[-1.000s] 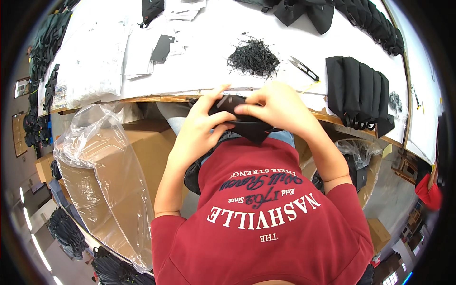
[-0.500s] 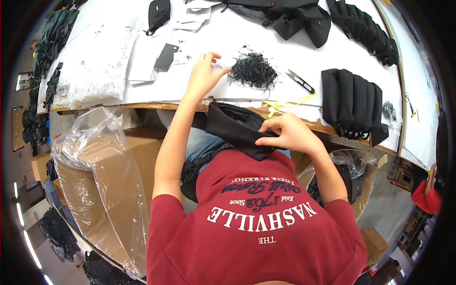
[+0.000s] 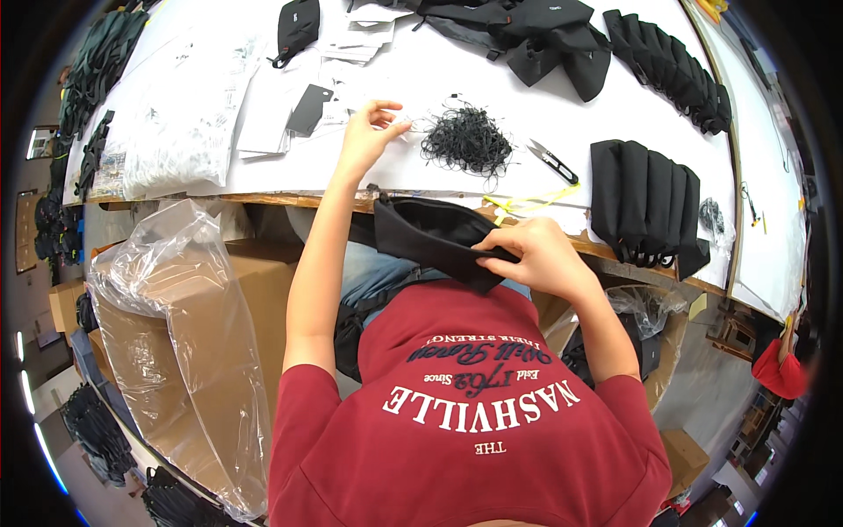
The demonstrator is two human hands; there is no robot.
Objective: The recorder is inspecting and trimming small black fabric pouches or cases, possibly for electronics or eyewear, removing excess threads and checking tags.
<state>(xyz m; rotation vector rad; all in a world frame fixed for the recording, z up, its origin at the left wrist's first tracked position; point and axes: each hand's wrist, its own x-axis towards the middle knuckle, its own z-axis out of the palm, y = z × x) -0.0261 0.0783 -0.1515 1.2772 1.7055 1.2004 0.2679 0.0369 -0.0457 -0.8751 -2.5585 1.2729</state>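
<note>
A black fabric pouch (image 3: 430,241) lies at the table's front edge, over my lap, its mouth gaping toward the table. My right hand (image 3: 536,255) pinches the right side of its rim between thumb and fingers. Over the table my left hand (image 3: 373,136) is raised, thumb and fingers curved but apart, with nothing visible between them. Just right of it lies a tangled heap of thin black cords (image 3: 467,140). Black thread snips (image 3: 553,162) rest farther right, beside a yellow strap (image 3: 531,202).
Several folded black pouches (image 3: 645,198) stand in a row at the right. Black bags (image 3: 562,44) lie at the back. White cards (image 3: 263,119), a dark tag (image 3: 310,109) and clear plastic bags (image 3: 189,114) cover the left. Below the edge stands a plastic-covered cardboard box (image 3: 167,351).
My left hand has shifted slightly left, away from the cord heap. My right hand keeps its pinch on the pouch, whose mouth now shows wider.
</note>
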